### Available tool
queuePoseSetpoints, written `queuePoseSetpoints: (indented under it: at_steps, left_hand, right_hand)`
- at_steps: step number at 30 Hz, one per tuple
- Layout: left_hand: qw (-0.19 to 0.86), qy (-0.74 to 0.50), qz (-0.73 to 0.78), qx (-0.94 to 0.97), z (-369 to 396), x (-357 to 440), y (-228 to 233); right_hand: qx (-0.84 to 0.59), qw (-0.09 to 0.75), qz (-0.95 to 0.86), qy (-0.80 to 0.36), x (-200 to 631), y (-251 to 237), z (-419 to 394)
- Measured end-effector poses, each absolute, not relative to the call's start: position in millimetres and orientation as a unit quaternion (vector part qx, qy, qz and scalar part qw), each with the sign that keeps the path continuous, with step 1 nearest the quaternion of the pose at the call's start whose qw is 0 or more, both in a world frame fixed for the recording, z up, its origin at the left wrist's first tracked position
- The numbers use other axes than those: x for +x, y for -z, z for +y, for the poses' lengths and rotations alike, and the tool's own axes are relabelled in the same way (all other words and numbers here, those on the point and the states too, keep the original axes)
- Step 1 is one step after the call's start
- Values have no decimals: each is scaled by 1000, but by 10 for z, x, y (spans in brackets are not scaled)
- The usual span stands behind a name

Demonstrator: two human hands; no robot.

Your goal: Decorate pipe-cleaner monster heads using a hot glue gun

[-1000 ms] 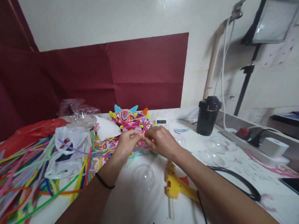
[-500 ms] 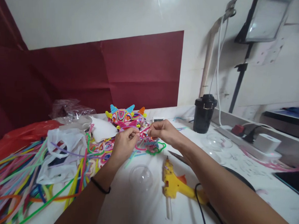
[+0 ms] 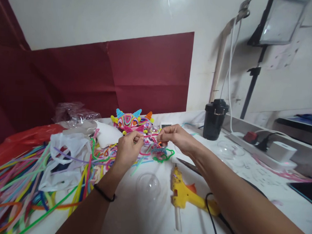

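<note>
Between my hands a pink pipe cleaner (image 3: 151, 135) is stretched nearly level. My left hand (image 3: 129, 148) pinches its left end, and my right hand (image 3: 172, 137) pinches the other end. Just behind them sits a colourful pipe-cleaner animal head (image 3: 128, 120) with blue horns; a second one with an orange horn is partly hidden at its right. Below my hands lie a green bent pipe cleaner (image 3: 166, 156) and other coiled pieces. A yellow glue gun (image 3: 182, 192) rests under my right forearm, beside scissors (image 3: 188, 164) whose handles the arm hides.
Loose pipe cleaners (image 3: 13, 186), a white plastic bag (image 3: 64, 161) and a red bag (image 3: 26, 141) cover the left side. A clear dome (image 3: 149, 186) lies in front. At right stand a black cup (image 3: 215, 119), a power strip (image 3: 261, 152) and a phone (image 3: 305, 191).
My hands have drawn slightly apart, and the pink pipe cleaner now shows as a straighter line between them. The whole view has shifted a little.
</note>
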State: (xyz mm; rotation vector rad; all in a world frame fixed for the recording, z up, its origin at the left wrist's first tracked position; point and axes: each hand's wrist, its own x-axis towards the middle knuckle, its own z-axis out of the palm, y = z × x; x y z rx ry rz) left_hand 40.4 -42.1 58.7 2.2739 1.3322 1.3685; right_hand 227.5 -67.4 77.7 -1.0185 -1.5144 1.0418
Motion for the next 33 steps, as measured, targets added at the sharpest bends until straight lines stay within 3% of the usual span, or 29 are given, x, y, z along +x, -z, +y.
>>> queuePoseSetpoints:
  at_steps: [9,13,17,28,33]
  left_hand:
    - [-31,-428,453,782,-386,378,-515]
    - [-73,-434,534,722,-277,155,-628]
    - [26,-501,543,673,-181,48,-734]
    - [269,-516,428,691,-290,320,-649]
    - [321,-495,413,694,-374,353,-665]
  right_hand:
    - [-436,490,-629,-416,2217,-739,-659]
    - [-424,520,-626,-398,2370,-845,-697]
    - [-429,554,-618,-357,2471,-911,-690]
    - [-465,372,-719,-358,2392,-574,-521]
    - [-462,384,-727,-333,2358,-490,-472]
